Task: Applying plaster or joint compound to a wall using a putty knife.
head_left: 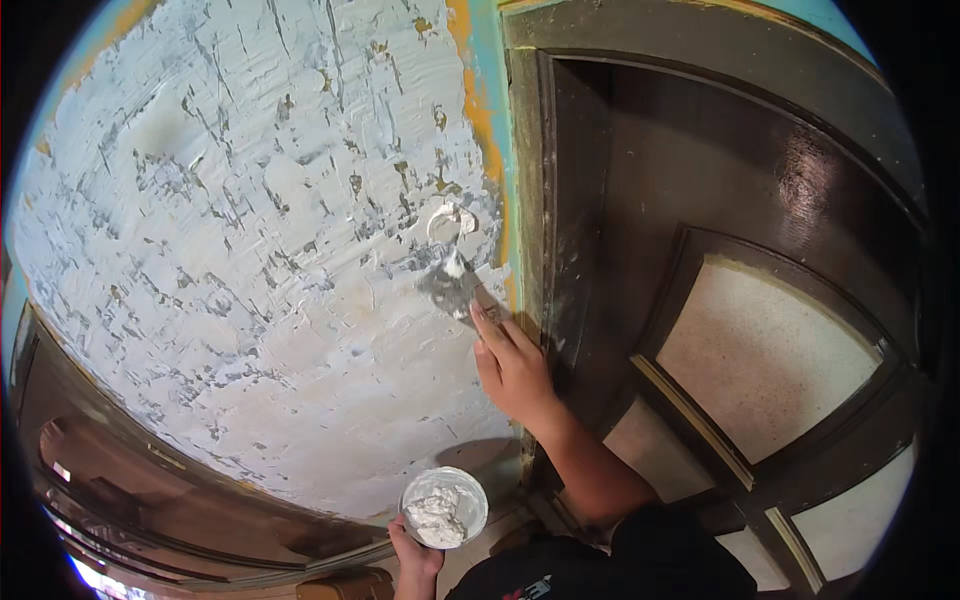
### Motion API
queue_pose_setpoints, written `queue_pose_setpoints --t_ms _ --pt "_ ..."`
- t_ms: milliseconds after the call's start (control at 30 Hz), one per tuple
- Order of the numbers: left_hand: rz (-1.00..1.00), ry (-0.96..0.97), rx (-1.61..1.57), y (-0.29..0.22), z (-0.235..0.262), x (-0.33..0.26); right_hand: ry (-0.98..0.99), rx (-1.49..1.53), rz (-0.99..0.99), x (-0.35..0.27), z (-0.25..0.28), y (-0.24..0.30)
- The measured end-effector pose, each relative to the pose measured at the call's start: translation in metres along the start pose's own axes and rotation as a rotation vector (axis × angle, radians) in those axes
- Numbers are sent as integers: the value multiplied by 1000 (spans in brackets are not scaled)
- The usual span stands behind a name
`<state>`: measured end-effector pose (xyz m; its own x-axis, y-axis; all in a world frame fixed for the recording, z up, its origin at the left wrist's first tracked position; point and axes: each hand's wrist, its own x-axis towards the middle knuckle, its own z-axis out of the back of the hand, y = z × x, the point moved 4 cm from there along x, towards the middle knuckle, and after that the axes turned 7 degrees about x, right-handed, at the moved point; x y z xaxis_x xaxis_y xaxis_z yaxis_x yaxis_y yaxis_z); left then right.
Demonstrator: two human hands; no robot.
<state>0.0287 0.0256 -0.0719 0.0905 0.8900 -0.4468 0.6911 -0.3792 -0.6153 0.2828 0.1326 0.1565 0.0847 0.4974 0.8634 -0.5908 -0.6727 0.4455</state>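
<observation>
Putty knife pressed to wall beside the door frame

The putty-smeared metal putty knife [455, 283], blade angled up-left, was gripped by the right hand [515, 368] just left of the dark wooden door frame [535, 200]; the small white bowl of putty [444, 506] was grasped by the left hand [413, 556], well below.

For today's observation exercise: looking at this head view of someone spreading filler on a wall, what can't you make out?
- Putty knife handle: hidden inside the right hand.
- Left hand: mostly covered by the bowl it holds; its wrist is cut off by the lower edge.
- Bowl's depth: hidden by the white filler.
- Wall edges: cut off by the fisheye rim.
- Door bottom: cut off by the rim.
</observation>
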Motion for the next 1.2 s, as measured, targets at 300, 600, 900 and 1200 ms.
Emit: queue_pose_setpoints --t_ms 300,600,900,1200 --pt "-18 -5 10 1 7 -8 -135 15 44 44 10 11" --pt "-21 -63 -35 3 16 -15 2 -204 -112 51 3 11" --pt "14 -10 -43 6 18 -5 105 -277 -146 40 -3 8" --pt "-20 40 -16 6 10 -21 -48 -125 53 -6 2 -7"
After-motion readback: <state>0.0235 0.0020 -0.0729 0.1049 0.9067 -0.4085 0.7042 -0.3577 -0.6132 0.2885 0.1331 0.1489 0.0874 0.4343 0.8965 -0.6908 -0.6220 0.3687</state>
